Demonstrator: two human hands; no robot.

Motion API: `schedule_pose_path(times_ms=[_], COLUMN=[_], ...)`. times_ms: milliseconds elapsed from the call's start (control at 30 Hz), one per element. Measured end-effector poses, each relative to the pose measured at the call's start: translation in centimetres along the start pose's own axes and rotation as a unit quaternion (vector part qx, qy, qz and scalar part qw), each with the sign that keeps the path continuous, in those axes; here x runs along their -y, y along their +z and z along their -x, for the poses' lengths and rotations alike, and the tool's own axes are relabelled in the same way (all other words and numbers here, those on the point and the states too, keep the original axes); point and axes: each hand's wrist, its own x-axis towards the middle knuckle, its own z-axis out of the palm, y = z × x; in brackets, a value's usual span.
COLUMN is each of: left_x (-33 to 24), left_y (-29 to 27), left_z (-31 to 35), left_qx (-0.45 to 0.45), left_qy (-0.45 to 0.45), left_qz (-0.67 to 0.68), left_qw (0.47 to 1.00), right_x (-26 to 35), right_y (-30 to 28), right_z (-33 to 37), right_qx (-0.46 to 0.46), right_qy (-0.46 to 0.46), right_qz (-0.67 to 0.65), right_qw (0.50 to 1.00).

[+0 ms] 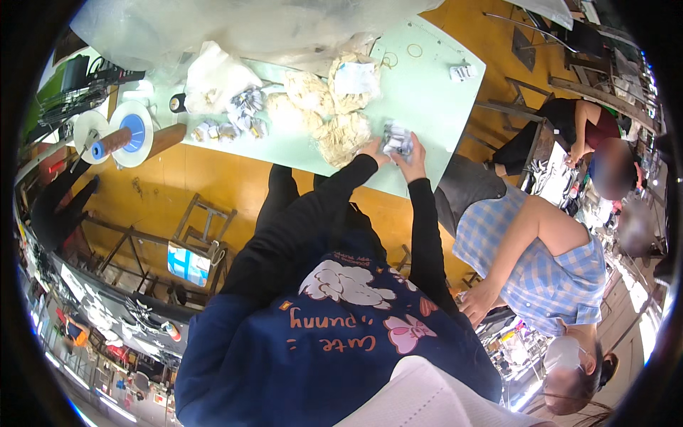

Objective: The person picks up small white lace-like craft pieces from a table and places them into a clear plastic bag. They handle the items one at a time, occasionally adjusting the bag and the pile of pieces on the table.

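Over the right part of the pale green table [442, 107], both my hands are at a bundle of small grey-and-white pieces [397, 138]; what the pieces are is too small to tell. My right hand [413, 161] curls round the bundle's right side, thumb and fingers apart across it. My left hand [373, 151] presses its fingers against the lower left side. Just left of it lies a clear bag of cream-coloured pieces [343, 139]. A similar small bundle [462, 72] lies near the table's far right corner.
More cream-filled bags [302, 92], a white plastic bag [219, 75] and grey-white bundles [245, 105] lie farther left. Rubber bands [414, 50] are at the back. A large spool [132, 134] stands at the left. A person in a checked shirt [533, 249] sits close on my right.
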Motion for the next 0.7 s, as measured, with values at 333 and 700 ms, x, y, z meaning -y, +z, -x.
schedule_pose_path(times_ms=[333, 700], left_x=[6.7, 9.1], left_y=[-16.1, -26.1], left_z=[8.8, 11.7], left_qx=[-0.093, -0.506], left_qy=[-0.015, 0.005], left_qz=[0.113, -0.039], left_qw=[0.989, 0.861], right_x=[2.5, 2.8], right_y=[5.3, 7.6], right_z=[-1.4, -1.0], right_qx=[-0.130, -0.090], right_qy=[-0.068, -0.063], right_qz=[0.158, 0.163], right_qw=[0.976, 0.980])
